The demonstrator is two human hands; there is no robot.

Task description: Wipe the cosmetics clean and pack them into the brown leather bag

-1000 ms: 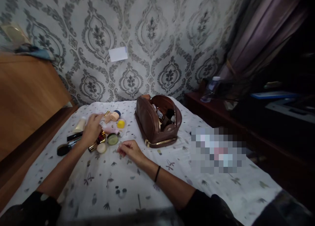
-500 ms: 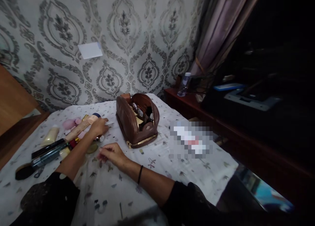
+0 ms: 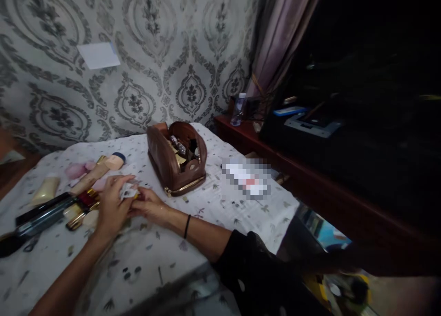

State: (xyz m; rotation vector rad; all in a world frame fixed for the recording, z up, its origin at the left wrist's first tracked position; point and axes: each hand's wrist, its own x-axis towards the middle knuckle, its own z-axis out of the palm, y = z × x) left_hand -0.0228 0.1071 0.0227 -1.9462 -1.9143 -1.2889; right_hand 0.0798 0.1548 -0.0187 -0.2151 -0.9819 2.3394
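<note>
My left hand [image 3: 113, 203] is closed around a small white crumpled piece that looks like tissue [image 3: 128, 190]. Facing it, my right hand [image 3: 149, 206] has its fingers bent in and meets the left at the tissue. A bit of yellow shows between the hands, but what the right fingers grip is hidden. Left of the hands lie cosmetics: a cream tube [image 3: 46, 191], a dark cylindrical bottle [image 3: 44, 219], a gold-and-black tube [image 3: 82, 217] and a pink sponge-like piece [image 3: 76, 170]. Beyond my right hand, a brown cosmetic bag [image 3: 160, 162] stands unzipped, with small items inside.
A white patterned cloth [image 3: 179, 261] covers the surface. To the right lies a blurred-out white object [image 3: 246, 178]. A clear bottle [image 3: 238, 110] stands on a dark red wooden ledge [image 3: 223, 121]. Patterned wallpaper [image 3: 191, 93] rises behind.
My left hand has come back from the far cosmetics to my right hand, bringing the white tissue-like piece. The hands now meet. The view has swung to the right.
</note>
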